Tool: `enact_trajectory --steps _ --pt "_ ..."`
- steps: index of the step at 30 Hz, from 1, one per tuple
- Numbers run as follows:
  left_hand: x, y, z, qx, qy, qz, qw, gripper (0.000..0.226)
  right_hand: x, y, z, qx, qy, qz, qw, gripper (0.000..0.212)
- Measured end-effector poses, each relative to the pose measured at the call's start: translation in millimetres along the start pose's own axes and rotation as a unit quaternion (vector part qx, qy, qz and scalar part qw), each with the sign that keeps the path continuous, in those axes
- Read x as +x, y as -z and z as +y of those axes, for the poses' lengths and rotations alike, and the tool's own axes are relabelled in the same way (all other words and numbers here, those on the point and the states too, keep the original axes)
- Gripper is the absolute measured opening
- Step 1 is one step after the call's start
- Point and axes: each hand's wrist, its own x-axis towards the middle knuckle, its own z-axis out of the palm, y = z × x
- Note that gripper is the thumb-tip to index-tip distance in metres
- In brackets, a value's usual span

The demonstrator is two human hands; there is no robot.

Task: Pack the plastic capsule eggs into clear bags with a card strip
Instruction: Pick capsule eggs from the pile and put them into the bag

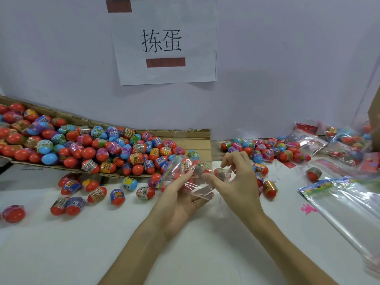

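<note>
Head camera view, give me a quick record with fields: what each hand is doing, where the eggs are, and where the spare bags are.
left hand: left hand holds the clear bag from below
right hand: right hand pinches an egg at the bag's mouth
bag contents: a few eggs, count unclear
egg supply: heaped on the cardboard tray, more loose on the white table
spare bags: empty bags lie at right
wall: paper sign
</note>
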Motion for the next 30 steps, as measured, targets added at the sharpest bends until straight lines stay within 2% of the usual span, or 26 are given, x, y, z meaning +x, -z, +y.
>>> enact_trajectory --steps 4,7,9,12,14,16,18,20,22,24,27,30 --pt "-1 3 8 -0.053 0.002 0.019 0.998 0.03 2 2 4 0.034 -0.014 -0.081 0.996 0.032" --pt "-1 8 19 -0.097 0.003 0.037 0.995 0.038 5 3 9 0.074 -0.062 -0.071 0.993 0.035" --pt "-3 8 23 -0.104 0.002 0.04 0.994 0.046 7 5 17 0.018 -0.075 -0.075 0.994 0.04" --pt "-5 7 26 -0.102 0.003 0.043 0.994 0.043 8 8 32 -0.125 -0.042 -0.13 0.983 0.036" --pt "-5 6 26 -0.099 0.003 0.05 0.994 0.044 6 7 37 -0.147 -0.034 -0.146 0.978 0.036" --pt "-5 5 27 -0.099 -0.002 0.047 0.994 0.044 7 6 37 -0.13 -0.042 -0.132 0.982 0.035" --pt "-5 4 27 -0.099 -0.009 0.049 0.994 0.045 9 6 33 -0.096 -0.05 -0.081 0.991 0.032" --pt "-6 3 27 -0.101 -0.018 0.054 0.993 0.043 11 10 23 -0.02 -0.043 0.0 0.999 0.031" --pt "-7 4 27 -0.102 -0.024 0.059 0.993 0.036 13 16 10 0.067 -0.013 0.03 0.997 0.031" --pt "-6 4 27 -0.103 -0.028 0.064 0.992 0.034 12 19 0 0.1 0.024 -0.009 0.995 0.03" --pt "-6 3 25 -0.085 -0.032 0.065 0.994 0.044 7 14 -4 0.058 0.046 -0.096 0.993 0.027" --pt "-6 1 25 -0.077 -0.028 0.056 0.995 0.047 2 8 -4 0.056 0.038 -0.123 0.99 0.024"
